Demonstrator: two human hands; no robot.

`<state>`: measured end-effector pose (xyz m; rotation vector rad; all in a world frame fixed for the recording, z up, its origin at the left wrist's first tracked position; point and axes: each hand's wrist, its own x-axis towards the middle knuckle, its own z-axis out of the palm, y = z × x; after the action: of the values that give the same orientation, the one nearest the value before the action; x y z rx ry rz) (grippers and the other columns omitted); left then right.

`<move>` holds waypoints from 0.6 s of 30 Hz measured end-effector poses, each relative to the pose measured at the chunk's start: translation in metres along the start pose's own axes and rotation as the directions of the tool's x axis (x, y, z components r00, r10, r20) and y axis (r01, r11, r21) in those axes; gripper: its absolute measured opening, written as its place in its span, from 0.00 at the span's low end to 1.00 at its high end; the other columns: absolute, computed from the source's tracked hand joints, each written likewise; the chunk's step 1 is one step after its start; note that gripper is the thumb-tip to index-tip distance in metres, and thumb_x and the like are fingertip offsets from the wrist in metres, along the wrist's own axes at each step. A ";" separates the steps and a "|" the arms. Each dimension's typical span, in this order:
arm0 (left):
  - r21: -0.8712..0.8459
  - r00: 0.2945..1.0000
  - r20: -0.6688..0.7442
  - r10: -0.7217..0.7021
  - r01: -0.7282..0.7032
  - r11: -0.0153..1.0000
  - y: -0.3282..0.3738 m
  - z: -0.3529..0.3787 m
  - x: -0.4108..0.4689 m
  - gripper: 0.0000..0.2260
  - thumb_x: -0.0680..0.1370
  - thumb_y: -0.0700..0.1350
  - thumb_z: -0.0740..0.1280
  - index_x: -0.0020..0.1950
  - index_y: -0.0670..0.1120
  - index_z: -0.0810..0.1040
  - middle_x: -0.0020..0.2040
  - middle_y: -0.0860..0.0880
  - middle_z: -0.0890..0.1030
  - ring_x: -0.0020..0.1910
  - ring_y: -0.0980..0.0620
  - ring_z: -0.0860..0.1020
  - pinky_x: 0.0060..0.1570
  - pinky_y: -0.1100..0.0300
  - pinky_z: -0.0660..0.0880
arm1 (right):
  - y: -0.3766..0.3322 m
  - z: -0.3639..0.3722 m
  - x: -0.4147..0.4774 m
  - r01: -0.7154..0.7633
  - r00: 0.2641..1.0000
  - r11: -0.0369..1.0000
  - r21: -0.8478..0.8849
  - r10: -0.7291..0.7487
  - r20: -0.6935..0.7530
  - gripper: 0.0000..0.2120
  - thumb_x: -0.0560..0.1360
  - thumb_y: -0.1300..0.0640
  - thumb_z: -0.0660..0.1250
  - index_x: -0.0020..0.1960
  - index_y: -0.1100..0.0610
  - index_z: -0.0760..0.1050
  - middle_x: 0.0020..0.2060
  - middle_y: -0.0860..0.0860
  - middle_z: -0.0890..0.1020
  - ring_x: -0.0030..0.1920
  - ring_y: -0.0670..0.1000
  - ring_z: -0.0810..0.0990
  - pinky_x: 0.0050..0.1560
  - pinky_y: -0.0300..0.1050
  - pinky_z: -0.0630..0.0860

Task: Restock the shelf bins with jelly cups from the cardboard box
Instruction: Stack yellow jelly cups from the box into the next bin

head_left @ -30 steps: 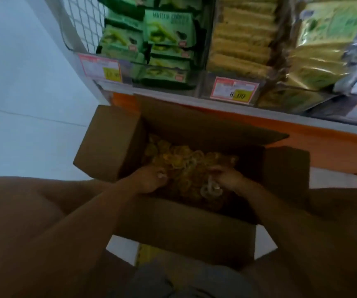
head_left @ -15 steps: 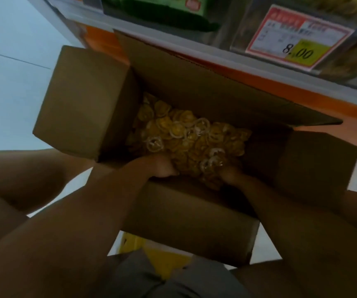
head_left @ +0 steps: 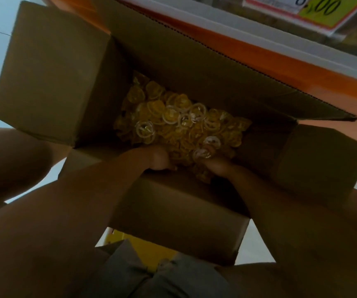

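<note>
An open cardboard box (head_left: 50, 67) stands on the floor in front of me with its flaps spread out. A heap of several yellow jelly cups (head_left: 179, 119) with clear rims fills its bottom. My left hand (head_left: 154, 158) reaches over the near wall and digs into the near side of the heap, its fingers curled around cups. My right hand (head_left: 218, 166) is beside it on the right, fingers buried in the heap and curled on cups; two clear-rimmed cups lie just above it. The fingertips of both hands are hidden among the cups.
The orange and white edge of the shelf (head_left: 269, 54) runs just behind the box. A price tag (head_left: 315, 7) hangs at the top right. My knees flank the box on both sides. White floor shows at the left, something yellow (head_left: 143, 248) lies under the box's near side.
The camera has dipped lower and closer over the box, so the shelf bins have left the view. Both hands have drawn toward the near wall and closed into the heap of cups.
</note>
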<state>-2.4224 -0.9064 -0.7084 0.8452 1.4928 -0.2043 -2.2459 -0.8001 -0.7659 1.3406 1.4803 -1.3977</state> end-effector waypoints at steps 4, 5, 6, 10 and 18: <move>-0.062 1.000 -0.020 0.013 -0.015 0.998 -0.002 0.000 0.002 0.29 0.78 0.47 0.69 0.76 0.47 0.63 0.75 0.46 0.65 0.72 0.46 0.66 0.71 0.53 0.64 | 0.003 0.009 0.003 0.017 1.000 0.998 0.065 -0.016 -0.022 0.35 0.69 0.39 0.71 0.71 0.47 0.64 0.61 0.48 0.74 0.57 0.53 0.77 0.47 0.44 0.76; -0.077 1.000 -0.023 0.014 -0.015 0.997 -0.003 0.000 0.003 0.29 0.78 0.46 0.69 0.76 0.46 0.63 0.75 0.46 0.66 0.72 0.46 0.66 0.71 0.53 0.64 | 0.001 0.007 0.002 0.013 1.000 0.997 0.082 -0.014 0.006 0.28 0.73 0.44 0.69 0.70 0.49 0.66 0.58 0.49 0.75 0.55 0.52 0.77 0.44 0.42 0.74; -0.088 1.000 -0.029 0.009 -0.012 0.996 -0.005 0.001 0.004 0.29 0.77 0.46 0.70 0.76 0.47 0.64 0.75 0.46 0.66 0.72 0.46 0.66 0.71 0.53 0.64 | 0.001 0.004 0.004 -0.007 1.000 0.996 0.092 0.005 0.016 0.22 0.75 0.46 0.68 0.67 0.50 0.69 0.55 0.48 0.75 0.55 0.53 0.77 0.44 0.42 0.73; -0.172 1.000 -0.021 -0.005 0.001 0.985 -0.010 0.005 0.005 0.29 0.76 0.45 0.72 0.75 0.48 0.66 0.74 0.47 0.68 0.71 0.47 0.67 0.71 0.51 0.65 | 0.007 0.014 0.001 -0.028 0.998 0.975 0.219 0.013 0.069 0.12 0.76 0.47 0.66 0.59 0.43 0.71 0.54 0.48 0.78 0.57 0.51 0.76 0.52 0.44 0.76; -0.194 0.996 0.061 0.058 -0.045 0.980 0.002 0.009 -0.001 0.30 0.74 0.49 0.73 0.74 0.52 0.66 0.73 0.50 0.70 0.69 0.48 0.70 0.69 0.55 0.65 | 0.002 0.014 -0.016 -0.025 0.993 0.958 0.287 -0.009 0.117 0.16 0.78 0.50 0.65 0.65 0.52 0.74 0.58 0.50 0.78 0.53 0.50 0.77 0.44 0.38 0.74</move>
<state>-2.4146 -0.9106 -0.7082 0.7134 1.4018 -0.0471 -2.2428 -0.8177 -0.7543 1.4086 1.2263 -1.7068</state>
